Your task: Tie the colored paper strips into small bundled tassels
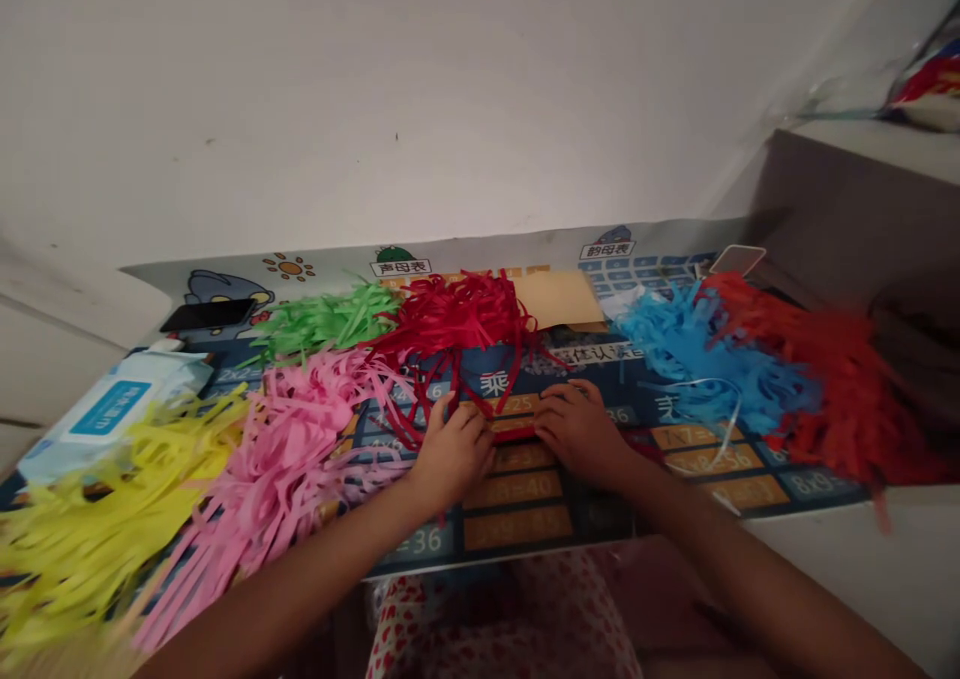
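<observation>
Low over the printed table mat, my left hand has its fingers curled at one end of a narrow red paper strip. The strip runs across to my right hand, whose bent fingers press on it, and more red shows beyond that hand. What lies under the fingertips is partly hidden. Just behind the hands sits a heap of red fringed paper, with loose strands trailing toward my left hand. Pink fringed paper spreads out left of that hand.
Green fringe and yellow fringe lie to the left, near a wipes packet and a phone. Blue fringe and orange-red fringe lie right. Behind are tan paper and the wall.
</observation>
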Demonstrator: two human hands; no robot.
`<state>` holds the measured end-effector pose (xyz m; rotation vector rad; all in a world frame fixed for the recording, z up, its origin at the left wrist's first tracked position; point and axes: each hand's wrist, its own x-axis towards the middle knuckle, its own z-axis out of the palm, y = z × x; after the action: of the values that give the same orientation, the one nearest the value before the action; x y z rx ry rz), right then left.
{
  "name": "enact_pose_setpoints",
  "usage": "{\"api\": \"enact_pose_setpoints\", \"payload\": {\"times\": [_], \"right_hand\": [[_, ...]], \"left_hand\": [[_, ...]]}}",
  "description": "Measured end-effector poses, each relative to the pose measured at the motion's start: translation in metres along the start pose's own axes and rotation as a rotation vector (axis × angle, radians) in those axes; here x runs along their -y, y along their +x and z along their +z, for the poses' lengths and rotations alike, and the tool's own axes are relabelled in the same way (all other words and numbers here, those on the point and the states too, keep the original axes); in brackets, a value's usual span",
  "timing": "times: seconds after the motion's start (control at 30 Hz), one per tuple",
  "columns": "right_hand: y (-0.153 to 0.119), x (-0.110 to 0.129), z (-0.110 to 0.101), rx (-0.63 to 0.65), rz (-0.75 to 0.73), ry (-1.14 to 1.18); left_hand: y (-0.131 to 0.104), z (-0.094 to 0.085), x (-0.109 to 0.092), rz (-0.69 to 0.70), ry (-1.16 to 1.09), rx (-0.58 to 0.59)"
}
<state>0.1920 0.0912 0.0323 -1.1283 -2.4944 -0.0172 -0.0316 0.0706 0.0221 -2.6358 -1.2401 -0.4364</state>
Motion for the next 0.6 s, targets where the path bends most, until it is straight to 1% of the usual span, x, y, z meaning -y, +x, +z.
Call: {"api": "enact_pose_setpoints", "payload": {"times": [0.1, 0.17, 0.23, 0.3, 0.4, 0.5, 0.6], "right_hand": [[0.004, 0.019, 0.000, 0.017, -0.004, -0.069], [0.000, 0.028, 0.009, 0.016, -0.060, -0.100], [-0.009, 0.029, 0.020, 0.010, -0.102, -0.094], [-0.018, 0.022, 0.028, -0.018, -0.068, -0.038], [-0.030, 0.003, 0.033, -0.060, 0.065, 0.115], [-0.033, -0.011, 0.031, -0.026, 0.160, 0.226], [-0.030, -0.017, 0.028, 0.027, 0.230, 0.295]], "left_hand": [[-0.003, 0.006, 0.001, -0.007, 0.013, -0.045], [-0.009, 0.008, 0.002, 0.002, 0.008, -0.056], [-0.018, 0.008, 0.005, 0.025, -0.002, -0.051], [-0.027, 0.006, 0.009, 0.033, -0.044, -0.044], [-0.036, 0.003, 0.015, -0.043, -0.189, -0.065], [-0.035, 0.000, 0.018, -0.144, -0.315, -0.047], [-0.029, -0.003, 0.019, -0.226, -0.408, -0.012]]}}
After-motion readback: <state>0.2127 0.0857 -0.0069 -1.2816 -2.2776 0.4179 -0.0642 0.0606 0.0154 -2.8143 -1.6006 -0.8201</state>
